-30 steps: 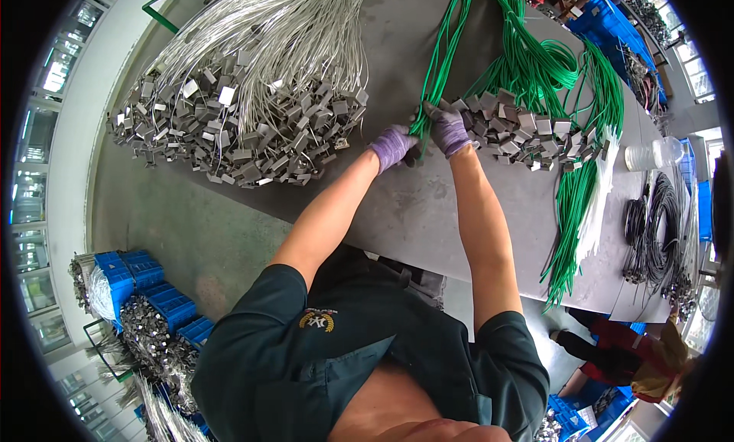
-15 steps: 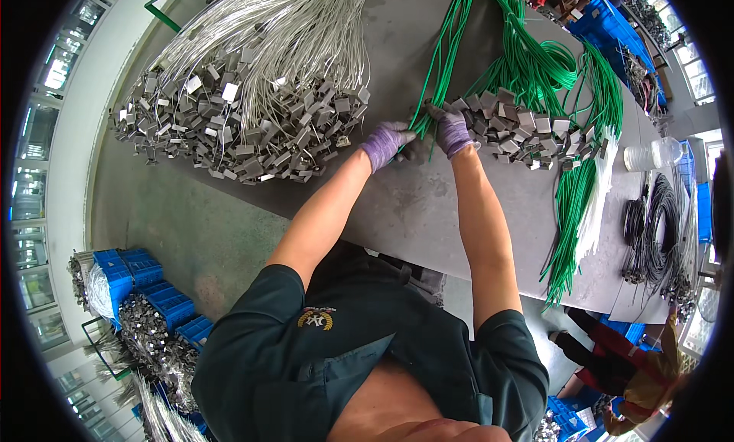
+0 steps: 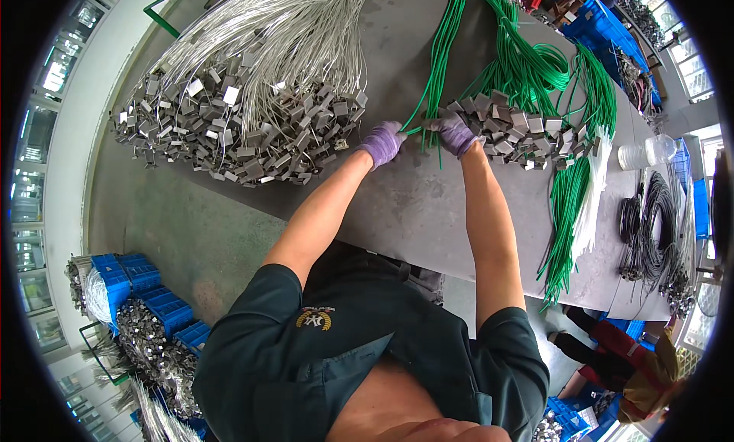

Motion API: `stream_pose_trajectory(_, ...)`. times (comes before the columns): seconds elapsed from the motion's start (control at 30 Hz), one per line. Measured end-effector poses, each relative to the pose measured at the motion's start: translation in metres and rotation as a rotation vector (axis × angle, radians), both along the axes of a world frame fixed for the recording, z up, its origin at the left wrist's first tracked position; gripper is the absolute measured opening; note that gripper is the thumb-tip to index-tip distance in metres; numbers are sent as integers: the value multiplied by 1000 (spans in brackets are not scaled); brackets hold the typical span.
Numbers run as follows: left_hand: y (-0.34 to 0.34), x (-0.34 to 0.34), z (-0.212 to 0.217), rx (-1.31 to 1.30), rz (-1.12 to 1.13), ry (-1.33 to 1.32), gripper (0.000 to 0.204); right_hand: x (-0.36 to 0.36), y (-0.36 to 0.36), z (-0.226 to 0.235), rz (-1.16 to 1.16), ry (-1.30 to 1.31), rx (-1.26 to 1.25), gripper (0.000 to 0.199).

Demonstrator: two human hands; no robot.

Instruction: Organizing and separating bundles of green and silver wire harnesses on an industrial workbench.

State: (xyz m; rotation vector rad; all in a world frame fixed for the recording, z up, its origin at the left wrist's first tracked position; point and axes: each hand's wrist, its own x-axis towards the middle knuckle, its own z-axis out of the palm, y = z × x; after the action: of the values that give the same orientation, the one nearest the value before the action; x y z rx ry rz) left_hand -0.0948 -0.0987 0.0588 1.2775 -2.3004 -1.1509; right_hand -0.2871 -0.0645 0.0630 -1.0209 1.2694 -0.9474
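Stretching forward lengthwise, green wires (image 3: 439,56) (veering slightly right)

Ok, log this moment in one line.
left hand: pinching green strand; right hand: holding green strands; gray blocks: beside right hand

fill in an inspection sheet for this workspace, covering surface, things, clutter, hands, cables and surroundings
Surface: grey tabletop, dark smudges near the hands
Things: green cords at the hands; large heap of grey blocks at left, smaller pile at right
Clutter: clear bottle at right
Hands: left hand, gloved, pinches green cord; right hand, gloved, holds green cords beside smaller pile
Cables: silver wires, green bundles, white bundle, black coils
Surroundings: blue crates lower left, co-worker lower right
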Motion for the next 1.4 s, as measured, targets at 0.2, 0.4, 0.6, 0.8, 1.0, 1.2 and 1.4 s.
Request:
stream_pose_trajectory(0.2, -4, -5, -7, 116, 49, 45, 17, 2, -3, -14, -106, -193, 71, 22)
stream_pose_trajectory(0.4, -10, -6, -17, 83, 28, 25, 16, -7, -4, -26, -100, 91, 22, 17)
stream_pose_trajectory(0.6, -16, -3, -14, 891, 331, 501, 19, 8, 4, 6, -212, -307, 191, 17)
stream_pose_trajectory(0.8, -17, -5, -14, 1032, 269, 607, 19, 7, -1, -3, -225, -619, 135, 19)
stream_pose_trajectory(1.0, -4, -21, 20, 715, 265, 486, 19, 13, -5, -10, -259, 30, -28, 14)
stream_pose_trajectory(1.2, -29, -34, -16, 324, 479, 428, 25, 30, 4, 4, -216, 70, 48, 18)
stream_pose_trajectory(1.4, -36, -43, -58, 681, 510, 742, 25, 40, 7, 10, -168, 159, 52, 15)
